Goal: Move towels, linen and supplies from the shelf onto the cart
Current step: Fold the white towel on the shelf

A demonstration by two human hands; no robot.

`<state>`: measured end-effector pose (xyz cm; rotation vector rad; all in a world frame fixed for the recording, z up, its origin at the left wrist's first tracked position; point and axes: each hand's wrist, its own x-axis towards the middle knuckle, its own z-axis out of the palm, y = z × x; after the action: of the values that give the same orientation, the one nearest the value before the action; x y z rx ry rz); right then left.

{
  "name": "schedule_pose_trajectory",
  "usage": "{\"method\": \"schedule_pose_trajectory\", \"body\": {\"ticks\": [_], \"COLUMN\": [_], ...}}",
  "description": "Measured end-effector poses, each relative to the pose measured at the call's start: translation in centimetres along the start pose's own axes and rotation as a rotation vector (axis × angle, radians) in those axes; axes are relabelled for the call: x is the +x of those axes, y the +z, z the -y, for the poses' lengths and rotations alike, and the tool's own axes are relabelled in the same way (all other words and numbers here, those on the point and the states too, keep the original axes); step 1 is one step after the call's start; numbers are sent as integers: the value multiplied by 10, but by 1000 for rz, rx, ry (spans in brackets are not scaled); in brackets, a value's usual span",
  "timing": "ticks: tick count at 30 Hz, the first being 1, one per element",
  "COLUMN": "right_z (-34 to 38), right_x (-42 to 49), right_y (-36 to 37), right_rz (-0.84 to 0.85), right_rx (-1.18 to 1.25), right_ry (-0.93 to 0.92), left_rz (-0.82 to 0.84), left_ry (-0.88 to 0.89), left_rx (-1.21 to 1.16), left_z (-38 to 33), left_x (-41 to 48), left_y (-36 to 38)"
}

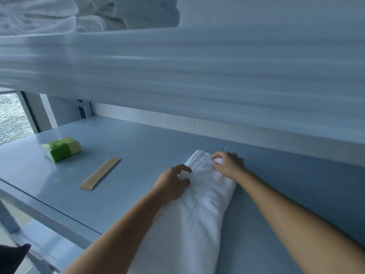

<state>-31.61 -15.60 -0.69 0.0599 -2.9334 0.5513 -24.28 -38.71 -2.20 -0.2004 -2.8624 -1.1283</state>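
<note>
Pinching grip of left hand (171, 183) and right hand (229, 165) on white towel (197, 210), near end cropped.

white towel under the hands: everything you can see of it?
The white towel is soft cloth folded into a long, thick bundle, with stacked layers showing at its far end. It lies flat on the blue-grey surface, and its near end is cut off by the frame. The left hand grips its left edge. The right hand pinches the far end.

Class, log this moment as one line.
left hand: grips white towel | right hand: pinches towel's far end | nearby: green packet, wooden strip
</note>
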Motion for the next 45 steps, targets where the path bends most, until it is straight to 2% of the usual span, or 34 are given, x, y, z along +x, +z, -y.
{"method": "schedule_pose_trajectory", "body": {"ticks": [4, 7, 9, 11, 15, 19, 22, 25, 28, 30, 34, 37, 40, 45], "right_z": [2, 6, 13, 19, 17, 22, 26, 28, 37, 45, 63, 72, 75, 92], "right_x": [12, 18, 20, 23, 23, 18, 5, -2, -22, -48, -96, -110, -115, -148], "right_y": [6, 9, 9, 13, 22, 15, 20, 18, 7, 4, 9, 10, 7, 1], "right_rz": [-49, -183, -292, -330, -71, -117, -14, 38, -41, -70, 37, 97, 116, 110], "right_rx": [265, 412, 454, 382, 146, 113, -49, -110, -91, -27, -12, -42, -47, -12], "right_ry": [17, -28, -78, -149, -165, -216, -241, -215, -234, -244, -253, -242, -213, -186], "left_rz": [-27, -49, -69, -83, -97, -113, -114, -85, 14, 69, 170, 164, 116, 219], "left_ry": [9, 19, 25, 21, 10, 9, 1, -14, -86, -88, -54, -29, -67, -133], "left_rx": [-101, -164, -195, -230, -245, -226, -221, -247, -369, -320, -243, -260, -296, -175], "left_z": [4, 5, 8, 10, 10, 9, 9, 5, 4, 8, 9, 4, -1, 9], "left_x": [0, 0, 0, 1, 0, 1, 0, -6, -18, -27, -47, -59, -74, -105], "left_y": [0, -1, -1, 0, 3, 4, 3, -7, -31, -46, -59, -63, -65, -75]}}
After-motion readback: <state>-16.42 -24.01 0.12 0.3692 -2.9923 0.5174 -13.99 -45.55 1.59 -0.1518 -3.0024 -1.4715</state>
